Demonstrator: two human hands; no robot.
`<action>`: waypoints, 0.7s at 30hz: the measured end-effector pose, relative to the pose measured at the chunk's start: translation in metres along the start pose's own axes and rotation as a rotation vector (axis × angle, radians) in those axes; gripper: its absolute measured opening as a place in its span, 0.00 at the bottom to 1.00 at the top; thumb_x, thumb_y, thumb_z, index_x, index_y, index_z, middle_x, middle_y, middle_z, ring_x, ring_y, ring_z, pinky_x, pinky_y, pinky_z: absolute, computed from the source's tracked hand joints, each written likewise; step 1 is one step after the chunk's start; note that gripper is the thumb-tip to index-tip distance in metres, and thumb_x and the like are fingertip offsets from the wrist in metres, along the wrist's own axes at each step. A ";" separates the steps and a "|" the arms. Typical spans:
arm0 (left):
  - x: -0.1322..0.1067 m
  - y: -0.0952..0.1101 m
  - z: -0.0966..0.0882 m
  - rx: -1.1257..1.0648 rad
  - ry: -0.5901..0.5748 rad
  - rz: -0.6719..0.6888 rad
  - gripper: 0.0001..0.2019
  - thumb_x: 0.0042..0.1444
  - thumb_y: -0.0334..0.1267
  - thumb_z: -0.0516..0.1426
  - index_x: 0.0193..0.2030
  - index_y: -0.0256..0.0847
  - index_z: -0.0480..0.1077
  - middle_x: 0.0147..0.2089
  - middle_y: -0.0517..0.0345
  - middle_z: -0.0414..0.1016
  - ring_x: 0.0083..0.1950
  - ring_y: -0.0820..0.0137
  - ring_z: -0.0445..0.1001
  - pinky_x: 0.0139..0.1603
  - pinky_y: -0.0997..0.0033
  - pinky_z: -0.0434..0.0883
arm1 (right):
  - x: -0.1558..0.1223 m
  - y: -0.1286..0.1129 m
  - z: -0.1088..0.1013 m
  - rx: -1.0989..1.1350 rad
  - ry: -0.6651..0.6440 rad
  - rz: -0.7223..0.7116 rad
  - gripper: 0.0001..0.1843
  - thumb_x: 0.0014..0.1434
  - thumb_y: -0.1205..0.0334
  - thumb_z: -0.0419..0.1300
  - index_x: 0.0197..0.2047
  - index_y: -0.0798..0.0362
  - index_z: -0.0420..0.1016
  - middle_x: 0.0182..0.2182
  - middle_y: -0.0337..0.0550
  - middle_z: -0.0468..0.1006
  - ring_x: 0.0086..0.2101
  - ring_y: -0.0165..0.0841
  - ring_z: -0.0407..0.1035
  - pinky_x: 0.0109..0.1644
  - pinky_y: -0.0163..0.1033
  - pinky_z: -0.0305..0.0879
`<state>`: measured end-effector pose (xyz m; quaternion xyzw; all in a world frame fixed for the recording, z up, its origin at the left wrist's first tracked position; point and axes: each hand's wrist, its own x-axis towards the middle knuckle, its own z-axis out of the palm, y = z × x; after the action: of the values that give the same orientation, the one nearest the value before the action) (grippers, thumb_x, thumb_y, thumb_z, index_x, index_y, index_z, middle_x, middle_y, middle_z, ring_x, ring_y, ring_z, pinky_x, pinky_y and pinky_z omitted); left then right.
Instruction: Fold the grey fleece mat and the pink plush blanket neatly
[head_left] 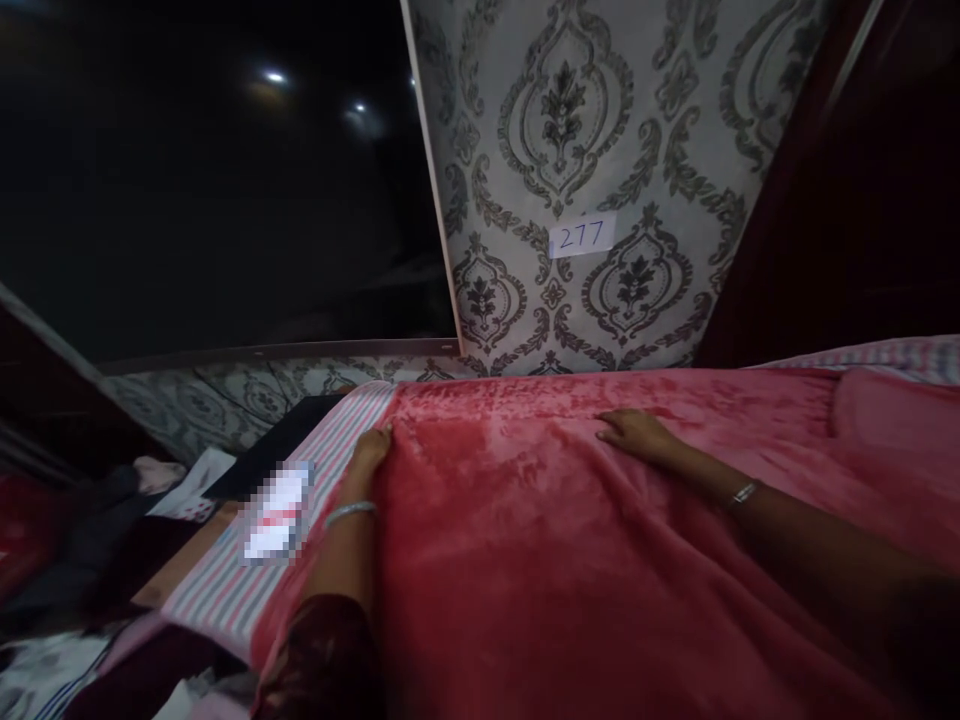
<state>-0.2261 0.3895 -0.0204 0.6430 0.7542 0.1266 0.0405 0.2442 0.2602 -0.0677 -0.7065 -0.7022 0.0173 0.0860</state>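
Observation:
A plush red blanket (495, 560) spreads across most of the lower view, with soft folds on its right half. At its left edge, my left hand (371, 450) is closed on the blanket's border, fingers curled in. My right hand (637, 435) rests on the blanket toward its far side, fingers stretched out and slightly apart, beside a raised fold. Along the left side runs a striped border (225, 590) in white, pink and grey, with a blurred white label (277, 515) on it.
A large dark television (225, 200) stands at the back left against patterned wallpaper (562, 120). A paper marked 277 (582, 235) is stuck to the wall. Piled clothes (60, 660) lie at the lower left. A dark red panel (862, 220) rises at the right.

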 end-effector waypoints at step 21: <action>-0.016 -0.003 0.013 -0.062 -0.027 -0.084 0.25 0.68 0.50 0.43 0.46 0.36 0.75 0.48 0.38 0.80 0.50 0.52 0.78 0.44 0.61 0.70 | 0.028 0.044 0.016 0.019 0.037 0.125 0.21 0.69 0.54 0.43 0.47 0.51 0.75 0.46 0.52 0.80 0.44 0.44 0.74 0.46 0.44 0.66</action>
<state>-0.2232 0.3748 -0.0358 0.6108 0.7757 0.1393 0.0759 0.2861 0.2891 -0.0868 -0.7483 -0.6548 0.0165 0.1045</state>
